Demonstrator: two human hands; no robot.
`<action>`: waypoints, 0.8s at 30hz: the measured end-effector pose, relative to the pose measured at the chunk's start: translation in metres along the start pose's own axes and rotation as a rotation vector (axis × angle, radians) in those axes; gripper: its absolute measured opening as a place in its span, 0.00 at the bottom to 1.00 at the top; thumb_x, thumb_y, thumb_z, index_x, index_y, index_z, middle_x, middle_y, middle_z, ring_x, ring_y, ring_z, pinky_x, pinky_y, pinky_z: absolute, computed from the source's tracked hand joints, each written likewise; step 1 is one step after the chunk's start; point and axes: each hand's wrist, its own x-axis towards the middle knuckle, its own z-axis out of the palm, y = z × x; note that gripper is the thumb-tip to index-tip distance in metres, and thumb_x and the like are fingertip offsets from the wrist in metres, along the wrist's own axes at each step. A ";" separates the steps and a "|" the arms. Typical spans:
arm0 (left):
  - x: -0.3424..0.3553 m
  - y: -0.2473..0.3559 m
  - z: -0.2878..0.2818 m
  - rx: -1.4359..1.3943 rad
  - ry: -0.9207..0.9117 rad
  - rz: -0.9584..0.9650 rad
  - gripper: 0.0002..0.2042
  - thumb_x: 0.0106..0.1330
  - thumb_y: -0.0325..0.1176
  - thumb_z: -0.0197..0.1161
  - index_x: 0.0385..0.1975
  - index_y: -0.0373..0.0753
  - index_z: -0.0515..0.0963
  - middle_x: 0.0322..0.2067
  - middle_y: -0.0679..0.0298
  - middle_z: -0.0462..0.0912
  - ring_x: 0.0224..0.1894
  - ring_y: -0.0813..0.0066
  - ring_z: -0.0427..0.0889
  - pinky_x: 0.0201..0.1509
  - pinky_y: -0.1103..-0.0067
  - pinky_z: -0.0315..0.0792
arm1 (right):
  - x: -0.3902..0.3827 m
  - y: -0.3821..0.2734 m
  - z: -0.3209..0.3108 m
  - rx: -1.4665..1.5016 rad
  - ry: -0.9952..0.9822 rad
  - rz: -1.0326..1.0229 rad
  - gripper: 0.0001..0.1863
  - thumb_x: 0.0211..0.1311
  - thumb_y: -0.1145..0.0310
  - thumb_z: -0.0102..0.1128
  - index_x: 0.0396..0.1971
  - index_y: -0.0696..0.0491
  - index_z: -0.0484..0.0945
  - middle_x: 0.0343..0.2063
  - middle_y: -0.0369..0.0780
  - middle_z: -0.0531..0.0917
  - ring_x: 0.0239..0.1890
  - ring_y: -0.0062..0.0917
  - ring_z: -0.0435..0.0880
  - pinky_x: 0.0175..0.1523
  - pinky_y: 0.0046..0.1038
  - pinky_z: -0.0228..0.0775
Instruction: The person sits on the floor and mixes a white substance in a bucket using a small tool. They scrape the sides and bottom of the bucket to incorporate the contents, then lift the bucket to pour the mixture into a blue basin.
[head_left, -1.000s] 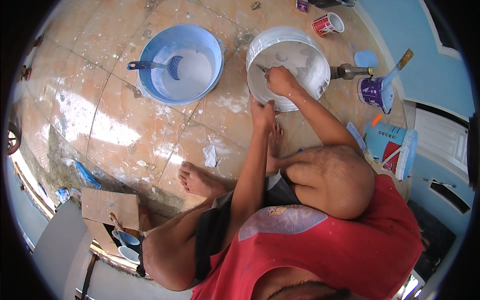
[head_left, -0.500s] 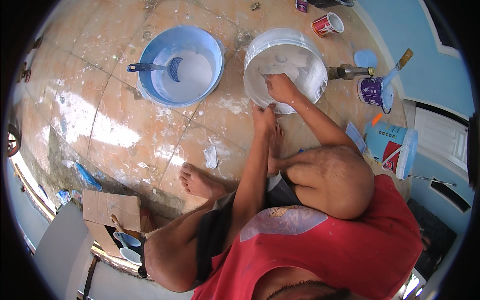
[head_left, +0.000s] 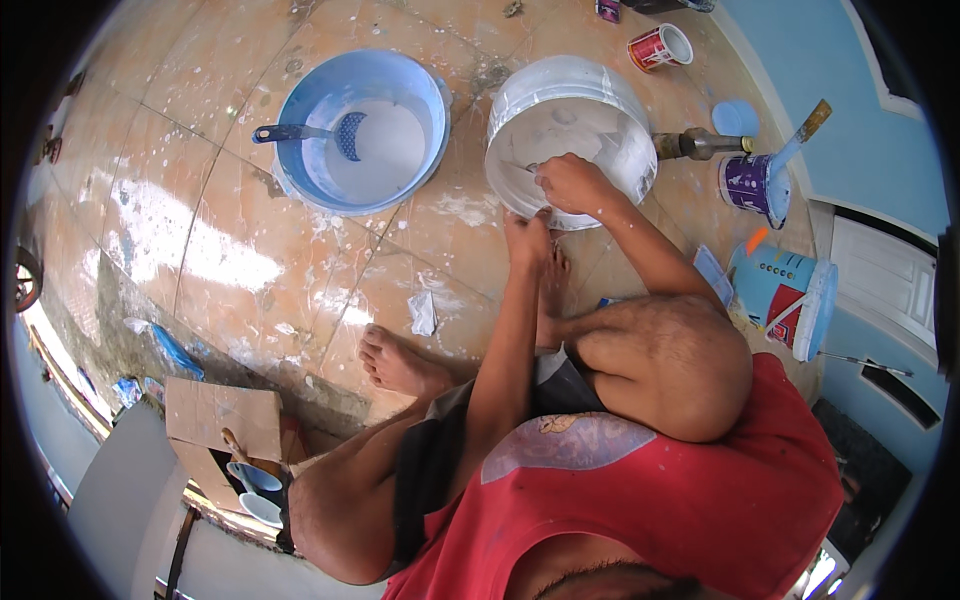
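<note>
My right hand (head_left: 573, 182) is closed on a small tool (head_left: 518, 165), apparently a thin blade, inside a white-coated metal pot (head_left: 612, 95). My left hand (head_left: 526, 234) grips the pot's near rim, with fingers partly hidden beneath it. Left of the pot stands a blue plastic basin (head_left: 427, 115) holding pale residue, with a blue slotted skimmer (head_left: 349, 136) resting across its side. A bottle-like object (head_left: 700, 144) lies against the pot's right side.
On the right are a red-and-white cup (head_left: 650, 50), a blue lid (head_left: 734, 118), a purple paint can with brush (head_left: 742, 186) and a light-blue bucket (head_left: 760, 280). A cardboard box (head_left: 220, 405) with utensils sits lower left. My bare feet (head_left: 395, 360) rest on paint-spattered tiles.
My right hand with the tool has moved slightly down toward the pot's near side. The pot has shifted slightly left, and my left hand stays on its rim.
</note>
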 end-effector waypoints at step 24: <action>-0.001 0.056 0.005 0.237 0.030 -0.163 0.19 0.65 0.18 0.62 0.57 0.22 0.75 0.47 0.48 0.86 0.39 0.59 0.89 0.34 0.71 0.89 | -0.020 0.000 -0.020 -0.086 -0.056 0.280 0.15 0.64 0.70 0.58 0.45 0.57 0.88 0.48 0.55 0.88 0.52 0.49 0.89 0.58 0.46 0.81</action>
